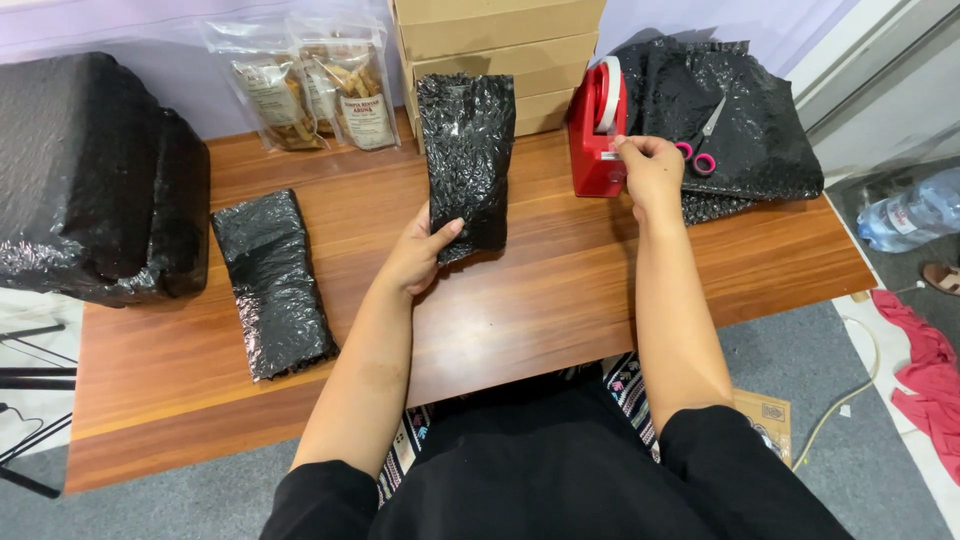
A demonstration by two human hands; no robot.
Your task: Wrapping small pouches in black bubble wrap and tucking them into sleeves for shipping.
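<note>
My left hand grips the lower edge of a parcel wrapped in black bubble wrap, holding it upright on the wooden table. My right hand reaches to a red tape dispenser at the back right and pinches the free end of its white tape. A second black-wrapped parcel lies flat on the table to the left.
A big roll of black bubble wrap sits far left. Clear snack bags and stacked cardboard boxes stand at the back. Pink-handled scissors lie on black wrap sheets. A water bottle and red cloth are on the floor.
</note>
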